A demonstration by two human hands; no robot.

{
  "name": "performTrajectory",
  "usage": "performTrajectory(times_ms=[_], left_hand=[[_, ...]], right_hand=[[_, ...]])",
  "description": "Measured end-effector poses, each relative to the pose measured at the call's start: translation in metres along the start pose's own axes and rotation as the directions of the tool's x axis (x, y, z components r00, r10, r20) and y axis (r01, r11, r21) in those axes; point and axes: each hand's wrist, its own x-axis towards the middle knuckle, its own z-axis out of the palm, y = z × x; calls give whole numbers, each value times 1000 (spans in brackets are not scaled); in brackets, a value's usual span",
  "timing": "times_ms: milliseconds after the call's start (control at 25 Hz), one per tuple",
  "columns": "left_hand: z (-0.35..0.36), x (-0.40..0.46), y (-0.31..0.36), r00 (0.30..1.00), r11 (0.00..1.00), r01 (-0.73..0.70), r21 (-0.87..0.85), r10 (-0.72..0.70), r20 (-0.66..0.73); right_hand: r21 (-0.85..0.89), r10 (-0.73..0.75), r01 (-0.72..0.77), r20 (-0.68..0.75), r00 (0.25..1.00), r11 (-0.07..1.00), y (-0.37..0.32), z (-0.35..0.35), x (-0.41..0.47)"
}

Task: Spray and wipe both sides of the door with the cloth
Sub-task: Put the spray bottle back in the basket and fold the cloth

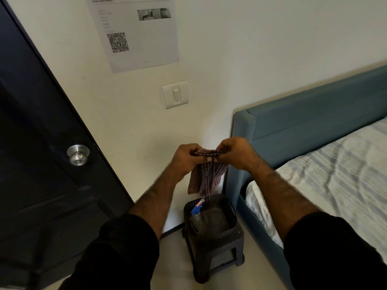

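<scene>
A checked reddish cloth (pixel 206 176) hangs between my hands, folded along its top edge. My left hand (pixel 185 156) pinches the left end of that edge and my right hand (pixel 235 152) pinches the right end. Both hands are held in front of the wall, above a black basket (pixel 231 213). In the basket lies a spray bottle (pixel 196 214) with a blue and white nozzle. The dark door (pixel 41 143) fills the left of the view, with a round silver knob (pixel 78 154).
The basket stands on a small dark stool (pixel 217 254) on the floor. A bed with a blue frame (pixel 303 126) and a pale striped sheet lies at the right. On the wall are a light switch (pixel 175 94) and a printed sheet (pixel 136 32).
</scene>
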Motion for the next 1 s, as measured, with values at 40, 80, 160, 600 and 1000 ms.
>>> performTrajectory(times_ms=[40, 80, 160, 600, 1000], left_hand=[[-1, 1, -1, 999, 1000, -14, 25, 15, -41], [-2, 2, -3, 997, 998, -35, 60, 39, -65], [-4, 2, -7, 991, 983, -92, 157, 106, -81], [38, -24, -77, 960, 878, -24, 478, -112, 255], [127, -18, -191, 873, 576, 77, 814, -433, 224]], right_hand=[[-15, 9, -9, -8, 1000, 1000, 5, 1, 1], [-18, 16, -16, -18, 1000, 1000, 9, 2, 2], [-35, 21, -22, -17, 1000, 999, 15, 5, 4], [-223, 159, -91, 309, 938, 971, 83, 33, -27], [-392, 325, -156, 413, 851, 907, 208, 129, -29]])
